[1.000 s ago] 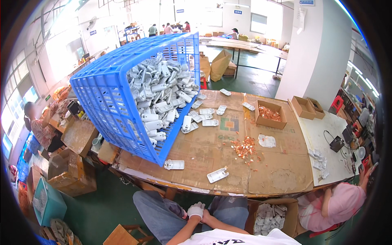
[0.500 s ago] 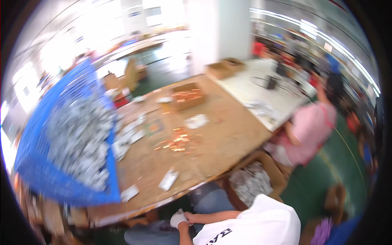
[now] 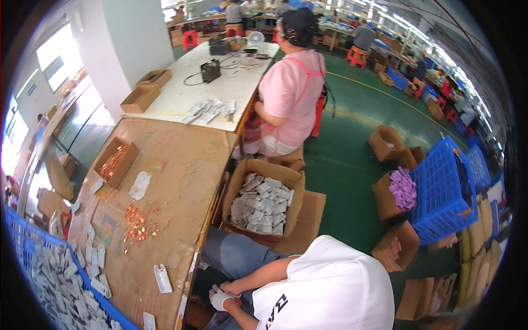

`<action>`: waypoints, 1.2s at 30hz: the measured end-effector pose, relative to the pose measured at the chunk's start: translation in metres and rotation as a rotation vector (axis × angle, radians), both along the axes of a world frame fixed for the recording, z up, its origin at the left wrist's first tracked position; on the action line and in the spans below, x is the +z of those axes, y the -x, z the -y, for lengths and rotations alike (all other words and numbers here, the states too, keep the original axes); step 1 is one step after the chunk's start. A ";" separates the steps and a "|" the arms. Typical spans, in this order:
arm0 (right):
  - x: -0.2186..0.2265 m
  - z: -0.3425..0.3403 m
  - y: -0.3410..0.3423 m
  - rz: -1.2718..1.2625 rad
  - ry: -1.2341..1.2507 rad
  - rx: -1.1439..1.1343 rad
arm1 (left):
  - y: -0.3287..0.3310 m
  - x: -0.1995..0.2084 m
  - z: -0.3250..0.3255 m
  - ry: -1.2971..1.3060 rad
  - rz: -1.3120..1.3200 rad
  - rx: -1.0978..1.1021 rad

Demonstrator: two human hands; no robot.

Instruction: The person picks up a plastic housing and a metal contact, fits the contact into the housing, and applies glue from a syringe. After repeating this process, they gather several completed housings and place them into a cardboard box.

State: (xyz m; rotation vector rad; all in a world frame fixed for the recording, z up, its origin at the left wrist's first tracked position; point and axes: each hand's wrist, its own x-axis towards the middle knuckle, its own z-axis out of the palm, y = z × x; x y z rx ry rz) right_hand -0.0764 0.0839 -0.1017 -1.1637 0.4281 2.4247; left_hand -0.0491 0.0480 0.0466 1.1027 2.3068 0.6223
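My left hand [image 3: 218,298] wears a white glove and sits low over my lap, beside the table edge. Against it rests my bare right hand [image 3: 231,289], its fingers curled in close to the glove. What lies between the two hands is too small to make out, and the gloved fingers are partly hidden. The thing on the table [image 3: 181,217] nearest to them is a white plastic casing [image 3: 162,278]. Another white casing [image 3: 149,320] lies at the near edge. Farther off is a loose pile of small copper-coloured pieces [image 3: 137,223].
A blue crate [image 3: 104,308] full of white casings stands at the left. Copper pieces fill a small carton [image 3: 116,160]. A carton of white parts [image 3: 264,204] stands right of the table. A person in pink [image 3: 291,88] sits beyond. Blue crates [image 3: 443,190] stand at the right.
My view has swung to the right, so the table and blue crate sit farther left and more of the right-hand floor shows. My hands stay together over my lap.
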 end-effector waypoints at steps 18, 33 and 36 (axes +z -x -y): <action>0.021 0.010 -0.060 -0.299 -0.017 0.340 | 0.019 -0.075 -0.001 0.226 -0.252 -0.064; 0.075 -0.015 -0.072 0.043 -0.325 0.223 | 0.014 -0.036 -0.049 0.233 -0.457 -0.111; 0.049 -0.010 -0.074 0.161 -0.368 0.016 | 0.003 0.005 -0.062 0.566 -0.065 -0.210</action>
